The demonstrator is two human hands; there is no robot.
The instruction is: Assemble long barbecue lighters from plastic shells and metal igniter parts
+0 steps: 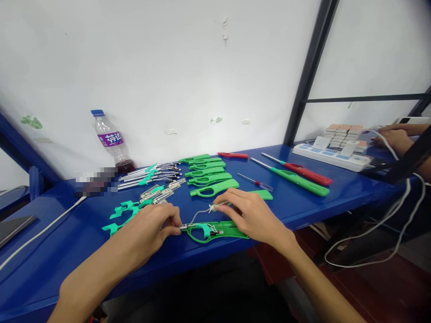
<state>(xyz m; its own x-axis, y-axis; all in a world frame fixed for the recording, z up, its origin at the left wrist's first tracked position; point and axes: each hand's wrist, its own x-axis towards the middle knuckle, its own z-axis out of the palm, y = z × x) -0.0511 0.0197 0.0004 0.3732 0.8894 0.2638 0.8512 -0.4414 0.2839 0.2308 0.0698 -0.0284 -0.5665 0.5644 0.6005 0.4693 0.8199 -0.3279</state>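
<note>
My left hand (153, 222) is closed, thumb and fingers pinching the metal tube (183, 228) at the front of an opened green lighter shell (234, 229). Inside that shell lie a teal trigger (203, 230) and thin wires; the shell rests at the table's front edge. Just above it, my right hand (251, 214) grips a small clear fuel tank (214, 207), its far part covered by my fingers. From the tank's tip a thin white hose (199, 212) curves down to the shell. Behind my right hand another green piece (264, 194) shows partly.
Green shell halves (207, 179) lie in a row on the blue table (81, 237). Metal rods (134, 179), clear tanks (164, 195) and teal triggers (128, 207) lie left. A screwdriver (259, 183), long lighters (299, 180) and a power strip (332, 157) are right; beyond, another person's hand (393, 137).
</note>
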